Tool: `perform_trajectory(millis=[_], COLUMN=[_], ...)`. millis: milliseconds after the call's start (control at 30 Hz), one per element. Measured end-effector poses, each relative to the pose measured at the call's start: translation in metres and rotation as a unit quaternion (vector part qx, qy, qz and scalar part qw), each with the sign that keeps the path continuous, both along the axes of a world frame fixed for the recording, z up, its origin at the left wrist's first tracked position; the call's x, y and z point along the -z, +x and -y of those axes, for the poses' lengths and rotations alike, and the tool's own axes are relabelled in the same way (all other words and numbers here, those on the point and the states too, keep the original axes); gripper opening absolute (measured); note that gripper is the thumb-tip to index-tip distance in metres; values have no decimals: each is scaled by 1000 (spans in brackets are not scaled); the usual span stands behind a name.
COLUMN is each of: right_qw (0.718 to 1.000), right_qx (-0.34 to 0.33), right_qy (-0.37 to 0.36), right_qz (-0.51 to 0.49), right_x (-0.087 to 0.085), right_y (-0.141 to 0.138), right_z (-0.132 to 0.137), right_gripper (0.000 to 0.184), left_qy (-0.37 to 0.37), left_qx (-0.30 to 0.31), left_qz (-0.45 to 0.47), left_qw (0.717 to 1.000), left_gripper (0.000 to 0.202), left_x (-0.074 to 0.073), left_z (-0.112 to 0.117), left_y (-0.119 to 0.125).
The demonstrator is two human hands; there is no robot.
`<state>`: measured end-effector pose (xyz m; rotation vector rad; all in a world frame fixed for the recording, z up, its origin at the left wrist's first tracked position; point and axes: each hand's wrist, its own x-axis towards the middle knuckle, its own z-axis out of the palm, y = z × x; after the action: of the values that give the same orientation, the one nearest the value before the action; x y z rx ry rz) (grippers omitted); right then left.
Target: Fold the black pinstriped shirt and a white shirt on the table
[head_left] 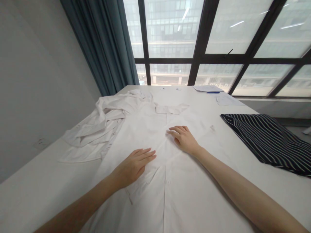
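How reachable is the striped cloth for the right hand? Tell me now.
Probably yes: between the right hand and the striped cloth, only flat white garment and tabletop seem to lie, nothing standing in the way.

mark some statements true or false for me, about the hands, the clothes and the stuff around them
1. The left hand is over the spread white garment. True.
2. The right hand is on the striped cloth. False: the right hand is over the white garment, apart from the striped cloth.
3. Rumpled white cloth lies left of the spread garment. True.
4. The curtain is bright red. False: the curtain is dark blue.
5. A blue pen lies towards the table's far end. True.
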<state>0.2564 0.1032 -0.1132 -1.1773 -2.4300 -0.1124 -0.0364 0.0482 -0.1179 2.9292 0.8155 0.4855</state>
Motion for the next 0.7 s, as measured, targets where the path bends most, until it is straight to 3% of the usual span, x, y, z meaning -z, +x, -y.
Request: perform_trajectory(millis=[67,167,367,567,700], right_qw=[998,990,988,979,971], right_qx=[-63,-131,-139,-185,-207], right_qy=[-23,-61,-64,-86,-117], right_qz=[-1,5,-3,-2,1], right_x=[0,1,2,-5,-5], right_y=[-3,-6,-5,-15,-20], right_z=[1,0,-3,10,12], right_gripper=[47,39,33,45,42], left_qy=[-1,1,-3,-3,-12], left_qx=[2,2,2,-2,-6], left_qz=[-1,-1,-1,-26,-20], left_qw=[1000,1000,1000,1000,1000], left_gripper=[57,56,55,51,49], left_x=[0,-1,-1,-3,-3], left_z=[0,0,0,2,2], left_y=[0,0,1,1,1])
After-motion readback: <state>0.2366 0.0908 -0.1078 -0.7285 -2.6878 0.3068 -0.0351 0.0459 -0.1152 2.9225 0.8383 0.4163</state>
